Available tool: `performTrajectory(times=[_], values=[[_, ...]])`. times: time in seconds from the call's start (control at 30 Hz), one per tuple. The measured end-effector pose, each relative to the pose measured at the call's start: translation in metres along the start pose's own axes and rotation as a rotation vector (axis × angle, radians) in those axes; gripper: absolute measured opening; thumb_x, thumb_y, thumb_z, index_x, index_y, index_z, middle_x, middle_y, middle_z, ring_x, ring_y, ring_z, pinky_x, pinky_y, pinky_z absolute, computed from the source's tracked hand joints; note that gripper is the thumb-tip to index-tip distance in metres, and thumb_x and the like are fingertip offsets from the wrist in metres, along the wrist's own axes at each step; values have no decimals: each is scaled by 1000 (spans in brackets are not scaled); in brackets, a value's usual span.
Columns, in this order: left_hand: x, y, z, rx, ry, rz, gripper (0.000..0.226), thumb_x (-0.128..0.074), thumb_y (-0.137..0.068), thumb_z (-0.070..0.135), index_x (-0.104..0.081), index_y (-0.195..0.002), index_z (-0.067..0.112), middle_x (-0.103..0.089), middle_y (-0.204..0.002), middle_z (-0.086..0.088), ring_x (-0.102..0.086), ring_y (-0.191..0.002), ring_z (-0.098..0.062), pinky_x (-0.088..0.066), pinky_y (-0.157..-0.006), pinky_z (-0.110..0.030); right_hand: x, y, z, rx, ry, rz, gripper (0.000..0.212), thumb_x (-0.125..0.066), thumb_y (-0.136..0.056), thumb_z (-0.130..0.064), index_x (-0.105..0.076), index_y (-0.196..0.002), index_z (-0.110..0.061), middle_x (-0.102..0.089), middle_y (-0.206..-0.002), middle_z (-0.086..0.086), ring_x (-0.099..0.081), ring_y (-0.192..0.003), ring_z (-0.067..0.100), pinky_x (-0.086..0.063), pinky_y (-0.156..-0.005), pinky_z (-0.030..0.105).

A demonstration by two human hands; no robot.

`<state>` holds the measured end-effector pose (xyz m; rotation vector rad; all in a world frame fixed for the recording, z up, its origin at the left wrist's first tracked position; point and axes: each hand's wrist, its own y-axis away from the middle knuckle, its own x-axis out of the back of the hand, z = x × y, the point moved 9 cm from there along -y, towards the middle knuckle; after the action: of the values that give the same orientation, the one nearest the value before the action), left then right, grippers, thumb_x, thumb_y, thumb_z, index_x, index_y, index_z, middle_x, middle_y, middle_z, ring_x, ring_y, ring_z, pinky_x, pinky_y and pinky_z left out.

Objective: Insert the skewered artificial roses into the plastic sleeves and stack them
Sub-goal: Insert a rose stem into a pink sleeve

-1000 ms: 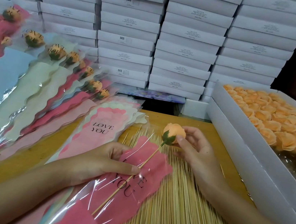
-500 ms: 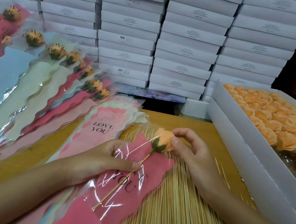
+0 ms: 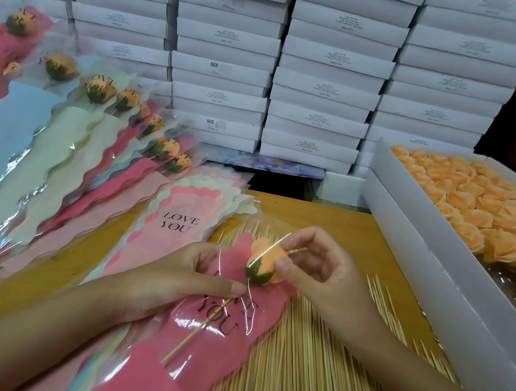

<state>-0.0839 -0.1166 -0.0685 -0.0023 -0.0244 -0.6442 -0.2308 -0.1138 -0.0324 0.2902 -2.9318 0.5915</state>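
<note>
An orange artificial rose with a green base sits on a wooden skewer inside a pink "LOVE YOU" plastic sleeve. My right hand pinches the rose head at the sleeve's mouth. My left hand presses thumb and fingers on the sleeve just below the rose, holding the clear film. The sleeve lies over a bed of loose bamboo skewers. A pile of empty sleeves lies just beyond my left hand. Several finished sleeved roses fan out on the left.
A white box of loose orange rose heads stands at the right on the wooden table. Stacks of white flat boxes wall off the back.
The rose has slid down and left into the pink sleeve, its head now under the clear film. My right hand followed it; my left hand kept its hold on the sleeve.
</note>
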Motion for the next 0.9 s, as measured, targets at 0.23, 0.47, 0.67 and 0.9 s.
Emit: performTrajectory(times=[0.23,0.47,0.67,0.9], values=[[6,-3,-8,47,118,64,44,-76,-81,38,-71,-111,7,-71,-107,-20,-70,-93,-21,-54,-80,-26,8,-2,4,-2,-17,51,12,-72,-73,-31,-61,-74,-27,-74,-98,-2,-72,-90,16,-59,-80,32],[24,-2,-9,41,146,383,16,-63,-64,24,-78,-63,19,-75,-72,8,-69,-66,4,-49,-60,-9,10,-3,8,-28,-58,54,11,-73,-72,-29,-62,-73,-26,-74,-98,-1,-72,-89,14,-57,-73,24],[22,-5,-12,44,197,331,19,-62,-68,19,-78,-73,11,-76,-76,-6,-72,-68,-10,-52,-56,-13,7,-2,6,-45,-44,26,15,-71,-81,-17,-57,-81,-11,-74,-94,4,-71,-89,14,-56,-74,21],[11,-8,-11,36,187,159,28,-60,-88,23,-74,-109,11,-70,-112,-19,-68,-104,-28,-57,-84,-30,-2,3,4,-93,-30,-64,15,-62,-92,-13,-50,-84,-8,-77,-90,1,-71,-84,11,-55,-70,18]])
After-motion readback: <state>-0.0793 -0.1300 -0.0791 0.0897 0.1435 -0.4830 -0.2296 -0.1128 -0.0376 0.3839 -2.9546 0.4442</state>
